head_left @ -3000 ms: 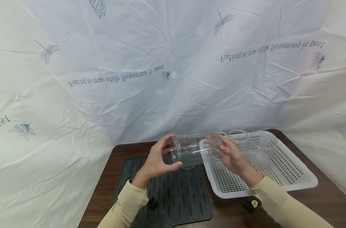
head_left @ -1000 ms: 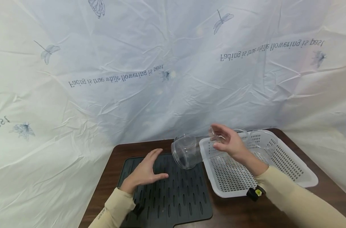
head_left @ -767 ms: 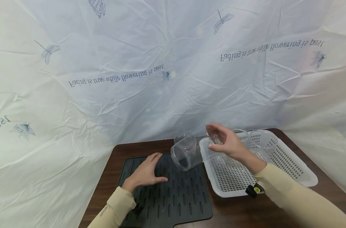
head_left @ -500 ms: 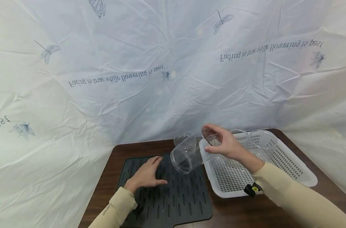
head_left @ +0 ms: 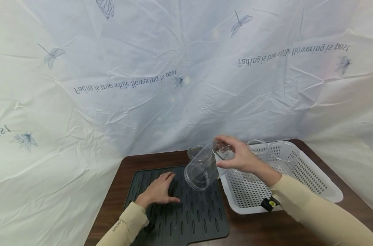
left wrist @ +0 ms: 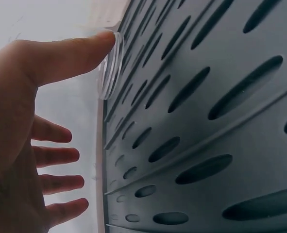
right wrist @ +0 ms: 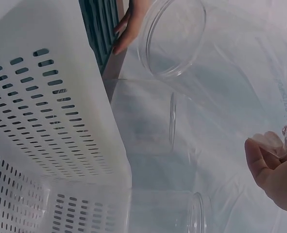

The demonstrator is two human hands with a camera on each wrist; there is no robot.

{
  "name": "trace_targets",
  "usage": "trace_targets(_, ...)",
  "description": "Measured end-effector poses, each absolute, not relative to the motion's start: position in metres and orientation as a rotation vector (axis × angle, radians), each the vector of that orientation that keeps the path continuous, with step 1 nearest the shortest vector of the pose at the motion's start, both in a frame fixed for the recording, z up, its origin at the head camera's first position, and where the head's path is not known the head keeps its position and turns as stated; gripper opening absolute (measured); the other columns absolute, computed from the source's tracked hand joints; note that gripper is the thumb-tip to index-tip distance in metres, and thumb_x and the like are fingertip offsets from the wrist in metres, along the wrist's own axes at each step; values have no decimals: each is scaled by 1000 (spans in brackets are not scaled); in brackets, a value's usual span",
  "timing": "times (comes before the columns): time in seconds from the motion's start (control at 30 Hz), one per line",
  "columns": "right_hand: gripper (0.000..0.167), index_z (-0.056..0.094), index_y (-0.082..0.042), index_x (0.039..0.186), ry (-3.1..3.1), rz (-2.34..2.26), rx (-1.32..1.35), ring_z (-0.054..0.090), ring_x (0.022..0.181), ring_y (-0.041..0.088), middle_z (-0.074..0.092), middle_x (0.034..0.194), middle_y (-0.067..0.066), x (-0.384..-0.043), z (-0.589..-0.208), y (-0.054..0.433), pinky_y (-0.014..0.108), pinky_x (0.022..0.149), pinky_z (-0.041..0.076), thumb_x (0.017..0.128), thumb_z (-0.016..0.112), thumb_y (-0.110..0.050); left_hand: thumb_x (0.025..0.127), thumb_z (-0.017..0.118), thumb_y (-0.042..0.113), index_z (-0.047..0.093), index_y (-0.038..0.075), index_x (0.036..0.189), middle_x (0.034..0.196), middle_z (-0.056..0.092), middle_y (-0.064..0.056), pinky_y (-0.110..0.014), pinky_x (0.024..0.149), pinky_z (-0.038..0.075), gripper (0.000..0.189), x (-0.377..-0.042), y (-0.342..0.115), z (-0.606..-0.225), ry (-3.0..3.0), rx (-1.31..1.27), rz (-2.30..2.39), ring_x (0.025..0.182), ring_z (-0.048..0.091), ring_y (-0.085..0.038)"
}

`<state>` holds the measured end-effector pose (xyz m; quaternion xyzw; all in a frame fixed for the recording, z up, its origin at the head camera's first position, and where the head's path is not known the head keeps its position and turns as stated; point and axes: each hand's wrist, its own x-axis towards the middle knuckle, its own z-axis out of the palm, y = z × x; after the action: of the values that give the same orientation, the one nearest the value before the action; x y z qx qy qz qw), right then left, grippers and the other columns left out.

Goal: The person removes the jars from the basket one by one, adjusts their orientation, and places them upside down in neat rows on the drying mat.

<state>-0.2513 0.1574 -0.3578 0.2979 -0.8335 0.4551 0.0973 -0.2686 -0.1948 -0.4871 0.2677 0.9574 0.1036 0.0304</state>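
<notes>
My right hand [head_left: 240,155] grips a clear, wide-mouthed jar [head_left: 202,172] around its base. The jar slants, its mouth pointing down and left above a dark slotted drying mat [head_left: 186,218]. In the right wrist view the curled fingers [right wrist: 260,162] are at the base, and the jar's rim [right wrist: 150,43] is at the far end. My left hand [head_left: 159,189] hovers over the mat, thumb and fingers spread and holding nothing. Behind the held jar, a second clear jar [head_left: 194,150] stands near the mat's back edge, partly hidden.
A white perforated basket [head_left: 323,201] stands right of the mat, under my right forearm. Inside are clear jars, one smaller [head_left: 257,141] and one wider [head_left: 285,145]. Both mat and basket sit on a dark wooden table [head_left: 245,227]. A printed pale sheet [head_left: 174,112] hangs behind.
My left hand has let go of the jar's mouth end and moved left and lower. My right hand has moved left, tipping the jar from nearly level to mouth down.
</notes>
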Motion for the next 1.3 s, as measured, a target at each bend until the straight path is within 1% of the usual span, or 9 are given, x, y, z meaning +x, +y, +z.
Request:
trace_targets(0.17, 79, 48, -11, 143, -2454, 1257, 931, 58, 105, 26, 57, 127, 9, -253, -357, 151, 48, 92, 50, 74, 84, -26, 73, 75, 64, 38, 5, 149, 152, 37, -15, -58, 105, 40, 103, -270, -196, -492, 2927, 806, 281, 138, 38, -36)
trace_targets(0.4, 81, 50, -10, 142, -2469, 1131, 973, 59, 100, 17, 59, 123, 6, -257, -358, 144, 37, 86, 52, 73, 85, -32, 72, 72, 69, 38, 5, 149, 152, 37, -14, -56, 105, 40, 106, -272, -198, -499, 2908, 789, 250, 139, 37, -35)
trace_targets(0.47, 81, 51, -8, 141, -2470, 1120, 991, 59, 100, 21, 58, 123, 8, -258, -359, 141, 39, 85, 53, 72, 85, -33, 72, 72, 70, 38, 5, 149, 152, 37, -15, -56, 104, 41, 106, -272, -199, -501, 2903, 789, 247, 139, 37, -35)
trace_targets(0.63, 83, 53, -7, 139, -2490, 1119, 998, 59, 104, 29, 58, 124, 11, -259, -359, 135, 48, 86, 52, 69, 86, -37, 72, 72, 70, 38, 5, 149, 153, 36, -15, -56, 103, 42, 106, -272, -198, -503, 2877, 765, 258, 139, 38, -34)
trace_targets(0.8, 84, 53, -10, 139, -2538, 1095, 972, 57, 112, 26, 56, 128, 10, -259, -362, 131, 52, 91, 50, 68, 85, -42, 72, 71, 71, 38, 7, 150, 153, 36, -14, -54, 104, 42, 106, -273, -198, -506, 2854, 737, 240, 140, 38, -33)
trace_targets(0.9, 84, 52, -12, 141, -2564, 1075, 977, 56, 115, 26, 55, 131, 9, -259, -363, 129, 52, 91, 50, 70, 84, -45, 71, 70, 73, 38, 7, 150, 153, 36, -14, -54, 104, 42, 107, -273, -198, -508, 2850, 723, 225, 139, 38, -32)
trace_targets(1.0, 85, 51, -12, 141, -2581, 1059, 986, 56, 115, 27, 54, 132, 9, -259, -363, 127, 50, 89, 51, 71, 83, -47, 71, 71, 73, 38, 7, 149, 152, 37, -14, -54, 104, 42, 108, -272, -198, -510, 2850, 717, 215, 139, 38, -32)
trace_targets(1.2, 85, 52, -11, 141, -2601, 1078, 990, 58, 107, 29, 54, 128, 10, -259, -366, 122, 46, 80, 54, 70, 83, -47, 70, 71, 72, 40, 7, 148, 151, 38, -13, -52, 103, 44, 107, -273, -198, -513, 2853, 720, 166, 140, 37, -31)
trace_targets(1.3, 87, 52, -11, 141, -2612, 1082, 981, 58, 106, 28, 54, 128, 10, -260, -368, 120, 46, 78, 55, 68, 84, -47, 70, 72, 71, 43, 6, 147, 151, 38, -13, -52, 102, 45, 104, -273, -198, -514, 2860, 734, 132, 140, 36, -31)
